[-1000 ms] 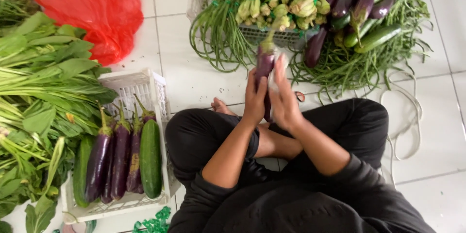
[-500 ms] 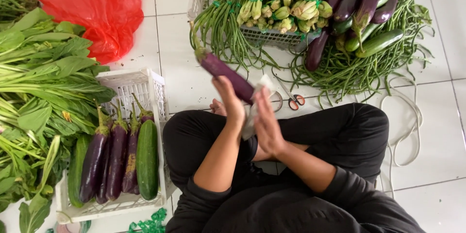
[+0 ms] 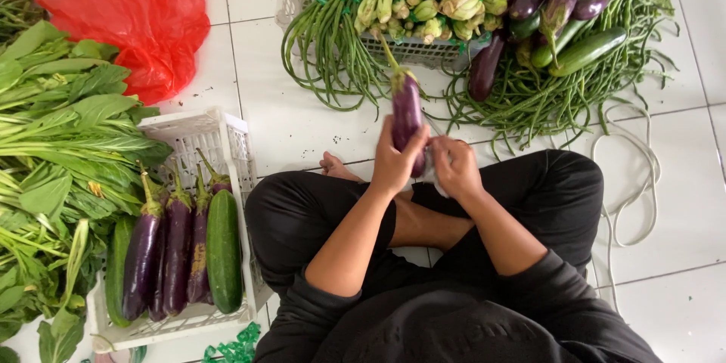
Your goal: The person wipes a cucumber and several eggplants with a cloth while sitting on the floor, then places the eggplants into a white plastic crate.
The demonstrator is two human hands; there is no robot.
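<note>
My left hand (image 3: 395,159) grips a purple eggplant (image 3: 406,108) around its lower end, holding it upright with the green stem pointing away from me. My right hand (image 3: 454,167) sits right beside it, closed on a small pale cloth or wrap (image 3: 430,169) pressed against the eggplant's base. Both hands hover above my crossed legs in black trousers, over the white tiled floor.
A white crate (image 3: 198,136) at my left holds several eggplants (image 3: 162,249) and a cucumber (image 3: 224,249). Leafy greens (image 3: 53,151) and a red plastic bag (image 3: 125,19) lie farther left. Ahead, a crate (image 3: 412,49) carries long beans, eggplants, cucumbers. A white cord (image 3: 631,189) lies at right.
The eggplant swung from tilting leftward to upright in front of me. My left hand shifted right with it, and my right hand stayed at its base with the cloth.
</note>
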